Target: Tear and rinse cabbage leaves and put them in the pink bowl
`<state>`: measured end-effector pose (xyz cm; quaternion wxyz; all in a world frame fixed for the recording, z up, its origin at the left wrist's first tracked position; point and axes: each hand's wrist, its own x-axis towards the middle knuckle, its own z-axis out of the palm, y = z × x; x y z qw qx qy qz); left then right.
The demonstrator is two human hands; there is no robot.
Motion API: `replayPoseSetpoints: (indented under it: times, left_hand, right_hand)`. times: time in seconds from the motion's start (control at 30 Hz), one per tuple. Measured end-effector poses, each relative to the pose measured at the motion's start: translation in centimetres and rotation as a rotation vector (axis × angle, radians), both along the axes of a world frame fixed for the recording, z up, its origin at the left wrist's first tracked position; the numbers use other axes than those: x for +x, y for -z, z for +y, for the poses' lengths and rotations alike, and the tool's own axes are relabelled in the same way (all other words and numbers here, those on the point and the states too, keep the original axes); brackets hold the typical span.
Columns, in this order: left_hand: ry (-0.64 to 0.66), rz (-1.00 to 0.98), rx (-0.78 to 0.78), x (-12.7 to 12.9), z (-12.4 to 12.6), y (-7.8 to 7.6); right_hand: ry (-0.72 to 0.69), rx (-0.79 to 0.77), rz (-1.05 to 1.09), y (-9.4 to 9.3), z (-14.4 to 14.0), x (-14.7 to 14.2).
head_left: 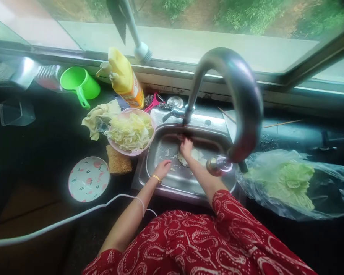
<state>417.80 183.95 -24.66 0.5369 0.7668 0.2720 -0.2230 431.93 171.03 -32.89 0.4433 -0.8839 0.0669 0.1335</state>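
Both my hands are down inside the steel sink point(149, 168). My right hand point(186, 147) reaches toward the far side and rests on pale cabbage scraps point(196, 156) lying on the sink floor. My left hand point(162, 168), with a gold bangle at the wrist, is curled near the sink's left wall beside small leaf bits. Whether either hand grips a piece is unclear. A pink bowl point(132, 152) heaped with cut cabbage stands on the counter just left of the sink. The curved steel tap point(235, 88) arches over the basin.
A clear plastic bag point(326, 191) with cabbage lies right of the sink. Left of it sit a flowered plate point(88, 178), a brown scrub pad point(119, 164), a pale cloth point(99, 116), a yellow bottle point(124, 78) and a green cup point(80, 84). A white cable point(74, 217) crosses the front.
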Motion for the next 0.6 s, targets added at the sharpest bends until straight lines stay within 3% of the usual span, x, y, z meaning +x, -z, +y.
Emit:
replayPoseSetpoints:
  times: [0.1, 0.2, 0.27, 0.4, 0.43, 0.5, 0.6]
  left_hand:
    - [-0.103, -0.047, -0.016, -1.6, 1.0, -0.5]
    - [-0.182, -0.103, -0.029, -2.9, 1.9, -0.9]
    - [-0.206, -0.127, -0.039, -3.2, 2.3, -1.1]
    - [-0.187, -0.118, -0.018, -2.6, 2.4, -1.1]
    - [-0.149, -0.100, -0.001, -2.2, 2.3, -1.0]
    - [-0.005, -0.050, 0.052, -1.3, 2.0, -0.5]
    - [0.247, 0.062, 0.164, 0.2, 1.2, 1.1]
  right_hand:
    - [-0.255, -0.181, -0.020, 0.7, 5.4, -1.2]
    - [-0.568, -0.185, -0.068, 0.7, 7.9, -3.5]
    - [-0.767, -0.120, -0.077, 0.4, 7.1, -5.7]
    - [-1.168, 0.100, 0.016, -1.0, 2.0, -9.3]
    - [-1.178, 0.142, 0.059, -1.5, 0.6, -9.4]
    - [-1.030, 0.190, 0.137, -2.7, -2.1, -8.3]
    - [-0.617, 0.181, 0.155, -4.5, -7.0, -4.6]
